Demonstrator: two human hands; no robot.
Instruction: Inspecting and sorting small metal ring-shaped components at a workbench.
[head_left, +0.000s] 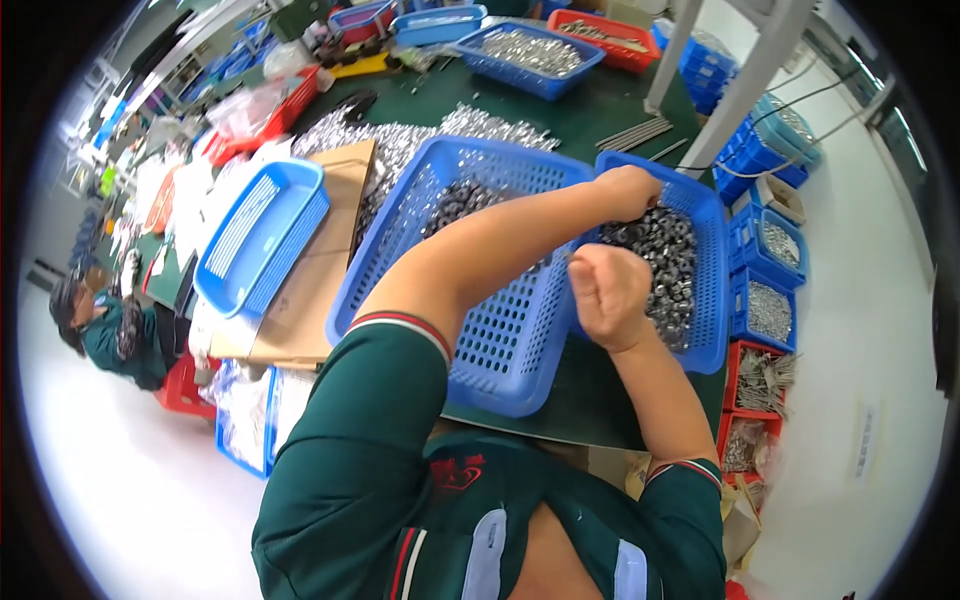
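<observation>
**Two hands over baskets of metal parts**

The left hand reaches across the large blue basket into the smaller blue basket, fingers buried among small grey metal rings. The right hand hovers above that basket's near edge, closed in a fist. Both baskets sit on the green worktop.

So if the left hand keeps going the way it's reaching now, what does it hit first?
Most likely the heap of small dark metal rings in the right blue plastic basket. The left hand reaches over that basket's far rim, fingers curled down into the pile; it may already touch them, though depth is unclear.
</observation>
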